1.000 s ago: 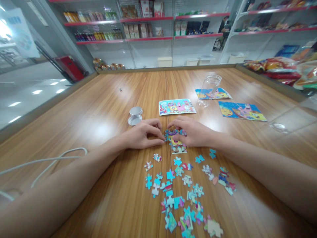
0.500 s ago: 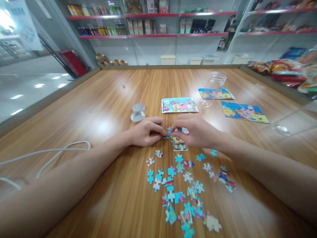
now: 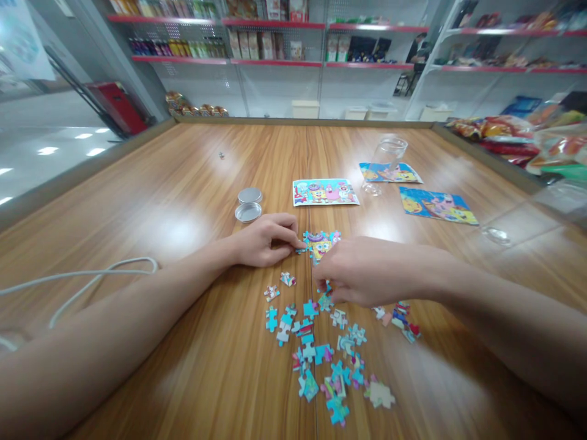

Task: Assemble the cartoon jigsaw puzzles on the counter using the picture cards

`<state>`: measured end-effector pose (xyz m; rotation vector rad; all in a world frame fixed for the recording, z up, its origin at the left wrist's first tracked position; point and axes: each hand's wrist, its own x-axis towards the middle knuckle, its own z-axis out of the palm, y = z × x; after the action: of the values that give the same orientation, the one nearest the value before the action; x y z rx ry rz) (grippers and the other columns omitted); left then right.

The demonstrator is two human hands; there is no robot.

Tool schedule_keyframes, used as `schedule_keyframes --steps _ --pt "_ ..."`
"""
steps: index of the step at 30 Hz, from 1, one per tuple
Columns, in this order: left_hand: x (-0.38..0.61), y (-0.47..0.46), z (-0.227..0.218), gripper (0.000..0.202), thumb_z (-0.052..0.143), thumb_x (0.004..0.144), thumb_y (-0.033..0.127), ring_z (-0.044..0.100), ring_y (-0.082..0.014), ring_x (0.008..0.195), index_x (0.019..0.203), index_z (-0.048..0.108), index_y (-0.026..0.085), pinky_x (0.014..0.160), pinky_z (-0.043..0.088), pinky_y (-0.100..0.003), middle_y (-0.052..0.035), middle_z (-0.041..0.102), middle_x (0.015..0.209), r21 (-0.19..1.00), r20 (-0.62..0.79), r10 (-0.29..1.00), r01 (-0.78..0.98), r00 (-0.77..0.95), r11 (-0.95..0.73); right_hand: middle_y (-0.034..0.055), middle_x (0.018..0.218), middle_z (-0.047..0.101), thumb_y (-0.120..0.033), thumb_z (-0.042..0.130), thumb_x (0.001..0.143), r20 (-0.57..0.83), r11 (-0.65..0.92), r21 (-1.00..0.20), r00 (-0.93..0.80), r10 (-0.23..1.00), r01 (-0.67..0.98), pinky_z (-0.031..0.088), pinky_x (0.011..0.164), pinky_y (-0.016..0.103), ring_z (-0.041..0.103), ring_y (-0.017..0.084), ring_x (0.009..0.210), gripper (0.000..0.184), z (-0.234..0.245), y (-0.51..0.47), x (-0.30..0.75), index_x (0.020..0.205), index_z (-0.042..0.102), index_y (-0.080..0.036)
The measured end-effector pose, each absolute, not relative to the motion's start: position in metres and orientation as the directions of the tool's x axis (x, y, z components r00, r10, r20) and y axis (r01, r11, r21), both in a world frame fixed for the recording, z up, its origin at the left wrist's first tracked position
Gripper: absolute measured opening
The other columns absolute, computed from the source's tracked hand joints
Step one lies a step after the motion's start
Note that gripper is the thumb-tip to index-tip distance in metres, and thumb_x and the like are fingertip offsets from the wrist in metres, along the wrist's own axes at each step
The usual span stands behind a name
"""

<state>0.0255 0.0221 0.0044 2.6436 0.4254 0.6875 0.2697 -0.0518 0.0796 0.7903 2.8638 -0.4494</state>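
Observation:
My left hand [image 3: 263, 239] rests on the wooden table [image 3: 183, 201], fingertips pinched on the left edge of a small joined cluster of puzzle pieces [image 3: 320, 243] with a yellow cartoon figure. My right hand [image 3: 362, 272] hovers low over the near side of that cluster, fingers curled down onto a loose piece [image 3: 324, 287]; what it grips is partly hidden. Several loose blue and pink puzzle pieces [image 3: 321, 354] lie scattered in front of me.
Two round metal lids [image 3: 248, 205] sit left of a finished picture card [image 3: 324, 192]. Two more cartoon pictures [image 3: 435, 205] and a clear plastic jar [image 3: 387, 156] lie at the right. A white cable [image 3: 92, 278] loops at the left. Shelves with goods stand behind.
My right hand has left the joined cluster and moved toward me, down to the loose pieces. My left hand has stayed at the cluster's left edge.

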Motion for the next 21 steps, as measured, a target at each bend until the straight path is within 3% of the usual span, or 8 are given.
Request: schedule_keyframes --steps 5,12,15,18,21 --pt "0.026 0.023 0.005 0.024 0.059 0.085 0.016 0.06 -0.0135 0.074 0.098 0.079 0.021 0.065 0.048 -0.025 -0.0062 0.063 0.089 0.421 0.404 0.376 0.195 0.834 -0.886 0.0014 0.066 0.066 -0.018 0.066 0.083 -0.207 0.802 -0.233 -0.834 0.511 0.549 0.024 0.053 0.029 0.051 0.013 0.056 0.01 0.081 -0.052 0.276 0.076 0.072 -0.021" --pt "0.026 0.024 0.003 0.024 0.059 0.087 0.016 0.059 -0.0134 0.075 0.1 0.078 0.021 0.067 0.048 -0.025 -0.0055 0.062 0.087 0.415 0.406 0.364 0.186 0.838 -0.89 0.0014 0.058 0.064 -0.017 0.066 0.084 -0.249 0.847 -0.242 -0.874 0.416 0.472 0.02 0.046 0.029 0.039 0.011 0.046 0.011 0.09 -0.082 0.265 0.074 0.071 -0.018" --pt "0.025 0.025 0.003 0.024 0.06 0.086 0.014 0.06 -0.0138 0.076 0.099 0.079 0.02 0.068 0.048 -0.025 -0.0062 0.063 0.088 0.412 0.407 0.363 0.186 0.838 -0.892 0.0009 0.053 0.06 -0.016 0.065 0.085 -0.235 0.846 -0.221 -0.869 0.436 0.485 0.018 0.044 0.028 0.031 0.009 0.042 0.019 0.087 -0.089 0.257 0.066 0.068 -0.017" --pt "0.025 0.025 0.002 0.024 0.06 0.086 0.014 0.06 -0.0138 0.075 0.098 0.079 0.02 0.068 0.048 -0.025 -0.0062 0.062 0.088 0.416 0.408 0.359 0.179 0.839 -0.891 0.0018 0.056 0.062 -0.017 0.065 0.086 -0.171 0.831 -0.243 -0.865 0.471 0.501 0.02 0.046 0.028 0.038 0.01 0.045 0.018 0.08 -0.09 0.25 0.068 0.068 -0.016" --pt "0.025 0.024 0.002 0.025 0.059 0.086 0.013 0.059 -0.0134 0.074 0.099 0.079 0.02 0.066 0.048 -0.025 -0.0058 0.062 0.087 0.42 0.411 0.361 0.178 0.837 -0.89 0.0033 0.075 0.071 -0.02 0.066 0.089 -0.16 0.852 -0.343 -0.918 0.363 0.396 0.024 0.05 0.028 0.055 0.013 0.06 0.007 0.072 -0.09 0.247 0.088 0.072 -0.019"
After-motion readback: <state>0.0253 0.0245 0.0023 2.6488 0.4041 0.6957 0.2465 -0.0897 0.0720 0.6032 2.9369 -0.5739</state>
